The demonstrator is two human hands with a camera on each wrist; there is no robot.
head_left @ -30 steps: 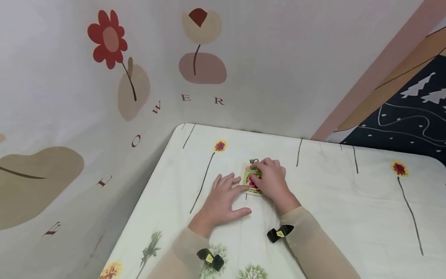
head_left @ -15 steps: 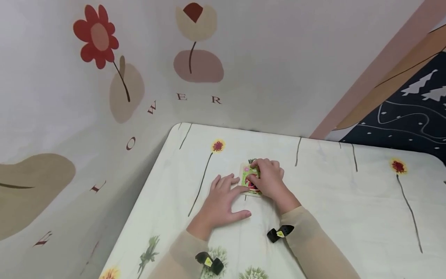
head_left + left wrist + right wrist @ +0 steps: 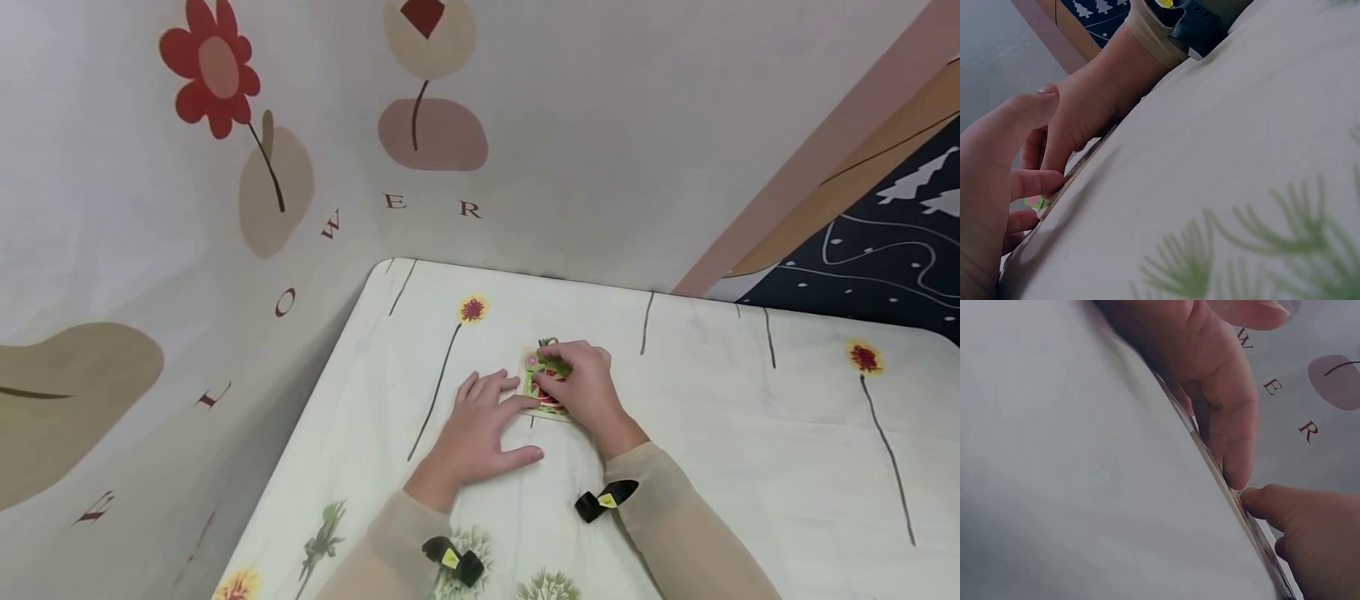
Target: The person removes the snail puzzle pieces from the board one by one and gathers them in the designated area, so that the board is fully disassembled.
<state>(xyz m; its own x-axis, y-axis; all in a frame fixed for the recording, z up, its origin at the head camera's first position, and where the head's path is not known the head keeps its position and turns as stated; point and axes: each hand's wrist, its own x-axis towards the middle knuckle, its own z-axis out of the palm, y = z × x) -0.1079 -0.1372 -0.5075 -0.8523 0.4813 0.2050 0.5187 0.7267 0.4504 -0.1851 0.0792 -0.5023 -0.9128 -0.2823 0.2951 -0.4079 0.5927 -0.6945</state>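
Observation:
A small flat board with a red, green and pink picture (image 3: pixel 530 362) lies on the table; its thin edge shows in the right wrist view. My left hand (image 3: pixel 477 437) rests at its left side with fingers spread, touching it, and the thumb held away. From the right my right hand (image 3: pixel 588 387) reaches over the board, with curled fingers and thumb gripping at it and covering much of the picture. In the left wrist view the right hand (image 3: pixel 1088 103) is beyond the left hand (image 3: pixel 985 181). Whether a separate piece is under the right fingertips is hidden.
The table (image 3: pixel 735 467) has a white cloth printed with flowers. A wall hanging (image 3: pixel 585 150) with flowers and letters stands behind and on the left. A dark panel with white trees (image 3: pixel 877 258) is at the far right.
The head view shifts slightly. The right fingers and thumb move a little over the picture, while the left hand stays on the board's left side.

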